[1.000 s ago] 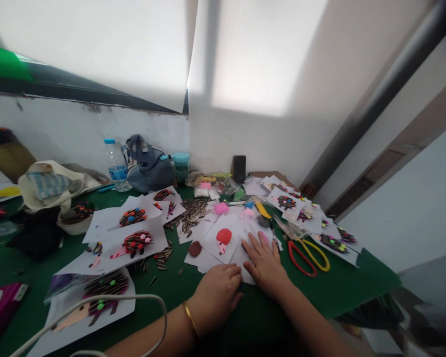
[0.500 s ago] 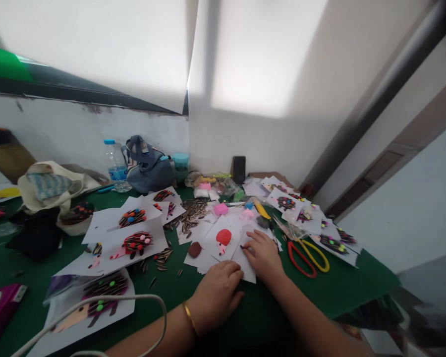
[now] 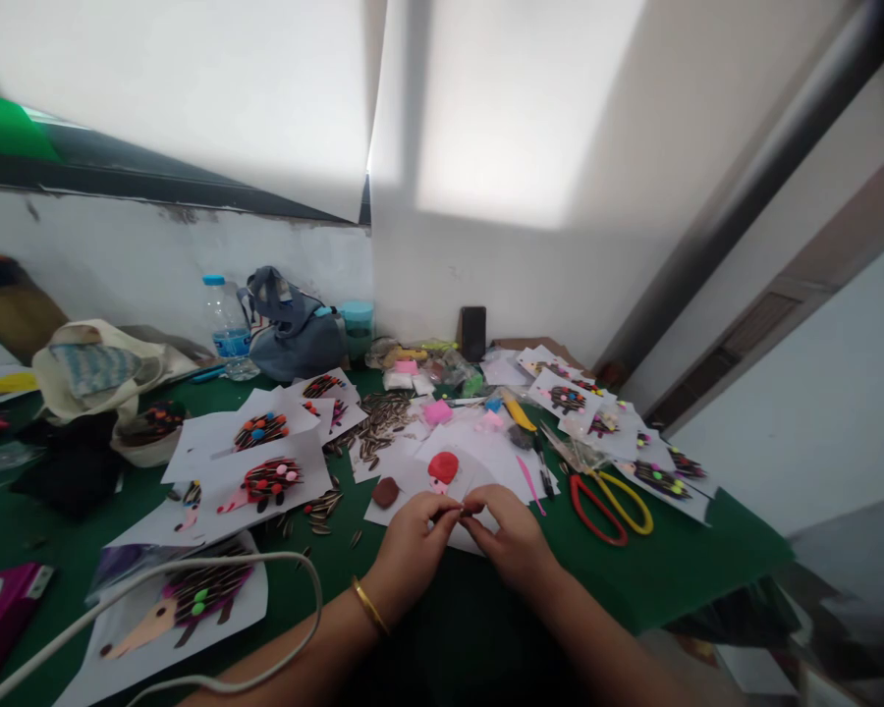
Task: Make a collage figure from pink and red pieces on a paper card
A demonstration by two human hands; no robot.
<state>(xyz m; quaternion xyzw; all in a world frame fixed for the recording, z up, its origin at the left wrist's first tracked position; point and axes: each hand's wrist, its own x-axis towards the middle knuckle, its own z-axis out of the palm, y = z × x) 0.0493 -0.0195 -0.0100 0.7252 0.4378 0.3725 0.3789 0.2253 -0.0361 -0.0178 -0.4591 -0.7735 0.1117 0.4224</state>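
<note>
My left hand (image 3: 418,535) and my right hand (image 3: 507,535) meet fingertip to fingertip just above the near edge of the white papers. Both are closed in a pinch. Whatever lies between the fingertips is too small to make out. Right behind them is a sheet with a red clay shape (image 3: 443,466) and a pink piece (image 3: 439,485) below it, partly covered by my fingers. A brown clay lump (image 3: 385,492) rests on the paper to the left. A pink modelling tool (image 3: 531,483) and a dark pen (image 3: 543,469) lie right of my right hand.
Scissors (image 3: 610,506) with red and yellow handles lie to the right. Sunflower seeds (image 3: 384,422) are heaped behind left. Hedgehog pictures (image 3: 271,483) spread over both sides. A white cable (image 3: 213,562) crosses the left front. A water bottle (image 3: 230,329) stands at the back.
My right hand has moved left and toward me off the paper, where a small dark piece lay at its fingertips. My left hand has turned up into a pinch, and the fingertips now meet.
</note>
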